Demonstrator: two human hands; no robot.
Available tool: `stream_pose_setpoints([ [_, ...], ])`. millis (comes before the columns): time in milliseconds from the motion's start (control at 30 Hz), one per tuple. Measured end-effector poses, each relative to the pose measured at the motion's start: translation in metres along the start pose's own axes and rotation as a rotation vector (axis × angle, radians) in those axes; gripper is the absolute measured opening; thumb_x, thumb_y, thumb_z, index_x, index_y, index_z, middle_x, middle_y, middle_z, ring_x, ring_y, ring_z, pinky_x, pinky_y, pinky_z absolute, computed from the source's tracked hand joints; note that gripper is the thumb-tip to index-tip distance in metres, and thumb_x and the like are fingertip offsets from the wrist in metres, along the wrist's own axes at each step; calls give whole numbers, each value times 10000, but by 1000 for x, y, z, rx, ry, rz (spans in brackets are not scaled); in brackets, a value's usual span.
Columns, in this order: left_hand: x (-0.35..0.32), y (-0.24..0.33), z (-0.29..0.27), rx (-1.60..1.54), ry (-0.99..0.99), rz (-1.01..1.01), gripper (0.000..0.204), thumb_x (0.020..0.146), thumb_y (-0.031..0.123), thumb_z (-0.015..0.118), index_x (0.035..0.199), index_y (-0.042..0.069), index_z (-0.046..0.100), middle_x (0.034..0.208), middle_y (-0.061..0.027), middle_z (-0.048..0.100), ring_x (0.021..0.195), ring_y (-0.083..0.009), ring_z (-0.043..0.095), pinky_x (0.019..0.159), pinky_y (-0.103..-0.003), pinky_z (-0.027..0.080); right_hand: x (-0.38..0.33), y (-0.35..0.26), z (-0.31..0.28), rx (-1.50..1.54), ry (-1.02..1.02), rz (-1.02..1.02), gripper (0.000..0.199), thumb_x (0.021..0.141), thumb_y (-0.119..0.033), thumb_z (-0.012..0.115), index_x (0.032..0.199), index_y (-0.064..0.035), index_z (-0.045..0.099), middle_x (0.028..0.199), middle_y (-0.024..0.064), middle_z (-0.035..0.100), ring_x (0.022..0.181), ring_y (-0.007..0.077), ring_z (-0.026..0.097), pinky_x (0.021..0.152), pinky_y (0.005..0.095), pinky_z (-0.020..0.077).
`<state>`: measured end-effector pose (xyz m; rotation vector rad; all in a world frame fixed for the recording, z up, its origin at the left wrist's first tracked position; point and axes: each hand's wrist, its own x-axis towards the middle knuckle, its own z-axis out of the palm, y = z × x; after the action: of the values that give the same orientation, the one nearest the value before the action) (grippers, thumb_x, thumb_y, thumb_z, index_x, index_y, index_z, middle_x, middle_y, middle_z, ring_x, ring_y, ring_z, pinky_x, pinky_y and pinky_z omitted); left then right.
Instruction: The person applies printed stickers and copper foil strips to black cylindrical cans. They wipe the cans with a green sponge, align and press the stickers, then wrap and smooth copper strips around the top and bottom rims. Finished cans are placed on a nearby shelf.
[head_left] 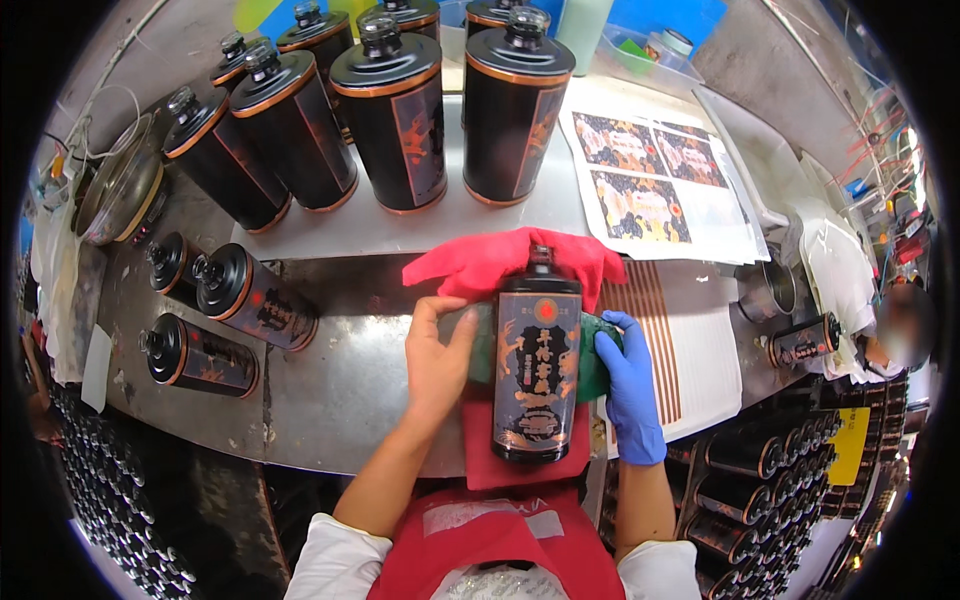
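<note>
My bare left hand [436, 358] and gloved right hand [628, 385] press flat-fingered against the black bottle [537, 368] lying on red cloth [480, 262]; upright bottles [400, 115] crowd behind, label sheets [650, 185] right.

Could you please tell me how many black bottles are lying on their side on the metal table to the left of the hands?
3. One lying bottle near the table's back left, a second just right of it, a third nearer the front edge. Others may be hidden beyond the left rim.
</note>
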<state>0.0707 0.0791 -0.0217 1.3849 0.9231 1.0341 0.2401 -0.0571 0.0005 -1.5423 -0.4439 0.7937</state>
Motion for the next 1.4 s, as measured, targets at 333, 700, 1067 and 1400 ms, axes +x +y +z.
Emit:
stream_pose_setpoints([
  [333,-52,40,3,47,-58,24,227,858,109,631,1029,10,519,936,-88,551,849,-160,537,764,-273,442,-62,-53,40,-515,13,-320,302,864,-96,577,1138,-20,475,1042,146,570,924,239,593,804,334,467],
  [700,-53,12,-21,363,11,43,203,876,125,585,1001,-18,516,909,-96,546,874,-180,521,810,-301,423,-37,9,-10,-156,10,-97,272,867,-24,546,1128,-21,469,1019,72,542,890,116,543,773,242,463],
  [1067,-76,29,-4,83,2,96,204,910,145,558,1037,0,491,976,-54,497,892,-111,465,811,-253,394,-69,-12,26,-188,110,-323,321,881,-81,558,1183,-22,463,1081,93,546,940,177,568,827,292,458],
  [1400,7,36,-13,138,-113,572,256,816,-74,580,1054,1,524,994,-81,538,901,-148,537,790,-251,436,7,-52,6,-90,48,-520,193,762,74,653,919,-15,585,893,45,605,829,120,586,730,246,487],
])
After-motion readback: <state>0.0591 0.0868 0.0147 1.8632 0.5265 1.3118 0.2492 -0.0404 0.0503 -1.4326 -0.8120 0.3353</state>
